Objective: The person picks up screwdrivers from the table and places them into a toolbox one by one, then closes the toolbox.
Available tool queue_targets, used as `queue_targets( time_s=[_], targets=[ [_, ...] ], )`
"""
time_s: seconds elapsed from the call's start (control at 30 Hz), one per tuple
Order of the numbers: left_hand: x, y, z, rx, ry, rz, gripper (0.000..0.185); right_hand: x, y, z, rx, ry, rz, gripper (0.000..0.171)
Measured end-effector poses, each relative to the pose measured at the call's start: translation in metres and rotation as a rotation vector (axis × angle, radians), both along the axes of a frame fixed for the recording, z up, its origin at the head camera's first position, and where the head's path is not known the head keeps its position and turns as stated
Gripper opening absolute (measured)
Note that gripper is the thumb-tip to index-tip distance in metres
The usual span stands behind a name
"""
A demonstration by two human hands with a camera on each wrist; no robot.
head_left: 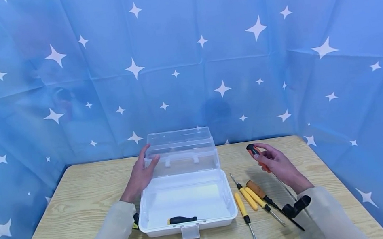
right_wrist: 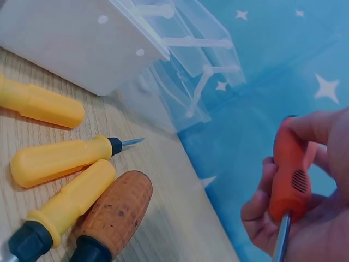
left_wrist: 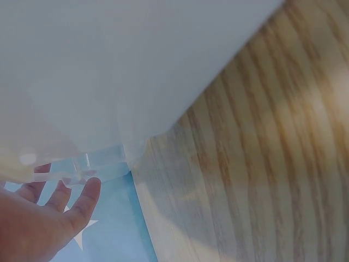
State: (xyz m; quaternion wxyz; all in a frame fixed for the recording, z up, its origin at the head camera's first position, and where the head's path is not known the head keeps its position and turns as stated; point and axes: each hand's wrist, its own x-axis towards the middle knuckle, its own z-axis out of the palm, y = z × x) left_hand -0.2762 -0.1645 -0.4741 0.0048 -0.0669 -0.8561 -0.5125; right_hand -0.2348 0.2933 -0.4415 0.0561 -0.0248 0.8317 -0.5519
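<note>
A white plastic toolbox (head_left: 186, 202) stands open in the middle of the table, its clear lid (head_left: 180, 152) tipped up at the back. My left hand (head_left: 142, 171) rests with straight fingers (left_wrist: 82, 203) against the lid's left edge. A black-handled tool (head_left: 182, 219) lies inside the box near its front wall. My right hand (head_left: 272, 161) holds an orange-handled screwdriver (right_wrist: 289, 188) lifted off the table to the right of the box, fingers curled round the handle, shaft pointing toward me.
Between the box and my right hand lie two yellow-handled screwdrivers (head_left: 246, 197), a third yellow one (head_left: 242, 207) and a brown wooden-handled one (head_left: 257, 190). A blue star-patterned curtain (head_left: 256, 28) surrounds the wooden table (head_left: 78, 204) on three sides.
</note>
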Motion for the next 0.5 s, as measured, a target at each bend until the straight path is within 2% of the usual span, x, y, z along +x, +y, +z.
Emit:
queue_targets(
  time_s=[0.5],
  targets=[
    [0.001, 0.000, 0.003, 0.004, 0.011, -0.008, 0.078, 0.003, -0.012, 0.010, 0.008, 0.001, 0.049, 0.056]
  ],
)
